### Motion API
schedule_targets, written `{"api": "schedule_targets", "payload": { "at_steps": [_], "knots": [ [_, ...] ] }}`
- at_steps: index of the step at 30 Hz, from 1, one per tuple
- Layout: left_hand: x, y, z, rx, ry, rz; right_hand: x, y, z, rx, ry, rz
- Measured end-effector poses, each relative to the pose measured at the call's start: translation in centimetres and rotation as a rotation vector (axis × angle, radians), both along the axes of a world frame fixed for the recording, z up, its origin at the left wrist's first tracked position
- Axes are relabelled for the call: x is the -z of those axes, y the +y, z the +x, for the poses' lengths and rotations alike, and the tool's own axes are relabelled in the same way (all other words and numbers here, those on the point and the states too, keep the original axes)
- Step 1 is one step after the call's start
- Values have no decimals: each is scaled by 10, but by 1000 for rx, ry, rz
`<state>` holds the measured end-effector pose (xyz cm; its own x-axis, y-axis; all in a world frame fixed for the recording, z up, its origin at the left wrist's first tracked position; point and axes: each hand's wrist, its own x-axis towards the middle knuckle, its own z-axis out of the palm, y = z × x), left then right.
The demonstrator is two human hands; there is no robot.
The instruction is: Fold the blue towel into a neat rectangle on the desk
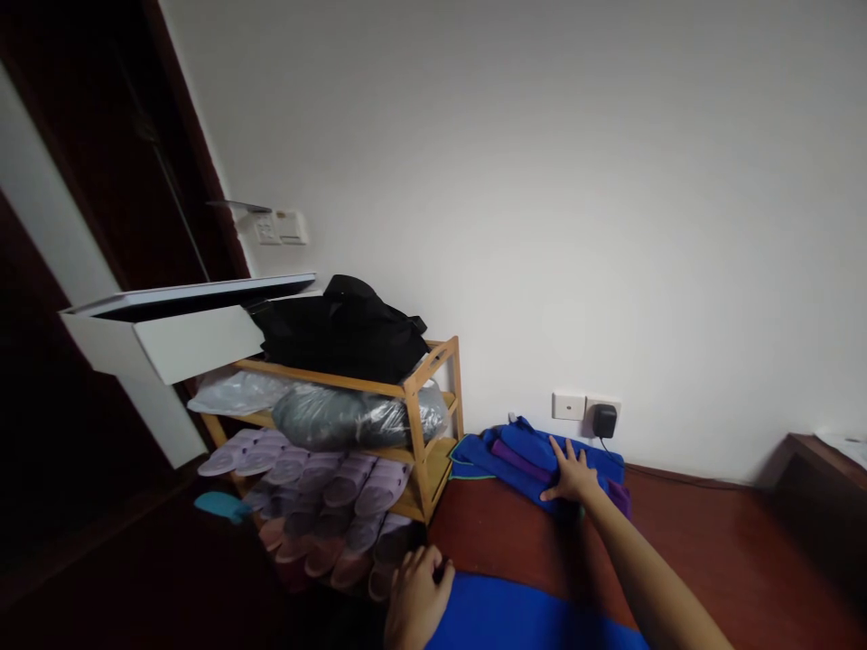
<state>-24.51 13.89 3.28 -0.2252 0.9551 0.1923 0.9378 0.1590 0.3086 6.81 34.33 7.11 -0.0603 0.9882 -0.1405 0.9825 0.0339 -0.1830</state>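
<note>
My right hand (573,476) lies with its fingers spread on a folded pile of blue and purple cloths (528,451) against the wall. A second blue cloth (515,614) is spread at the bottom of the view, on the reddish-brown wooden surface (501,533). At its left edge my left hand (418,596) is closed, fingers curled and thumb close to them, and appears to grip the cloth's edge. The fingertips of that hand are partly hidden.
Left of the cloths stands a wooden rack (420,442) with a black bag (345,334), plastic-wrapped bundles (331,415) and several slippers (345,478). An open white box (196,343) juts out leftward. A black plug (604,420) sits in the wall socket, its cable trailing right.
</note>
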Motion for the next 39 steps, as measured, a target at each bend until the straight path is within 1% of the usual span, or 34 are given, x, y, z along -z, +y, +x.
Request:
{"api": "schedule_targets", "payload": {
  "at_steps": [8,11,14,16,18,20,23,26,28,30,32,35,37,39],
  "knots": [
    [-1,-1,0,11,-17,0,-13,11,-4,0,-45,69],
    [1,-1,-1,10,-27,5,-21,8,-8,-15,-67,143],
    [3,-2,0,0,-39,9,-33,3,-14,-27,-72,254],
    [1,-2,1,-4,-42,0,-40,2,-23,-37,-67,320],
    [-1,-3,2,-9,-40,-10,-44,3,-35,-53,-57,354],
    [-3,-4,3,-12,-37,-12,-44,6,-47,-78,-41,345],
    [-4,-4,3,-7,-39,-13,-38,11,-54,-105,-12,243],
    [-1,-4,2,-6,-51,-12,-36,15,-44,-112,15,149],
    [0,-3,2,-13,-53,-9,-38,16,-34,-114,25,144],
    [-1,-3,2,-22,-47,-9,-42,14,-28,-104,24,170],
    [-2,-4,3,-21,-40,-9,-44,7,-31,-75,19,254],
    [-6,-5,4,-19,-41,1,-41,-20,-47,-49,53,532],
    [-8,-6,5,-25,-42,1,-30,-53,-52,-117,112,690],
    [-9,-6,6,-21,-34,0,-14,-96,-43,-239,173,715]
  ]
}}
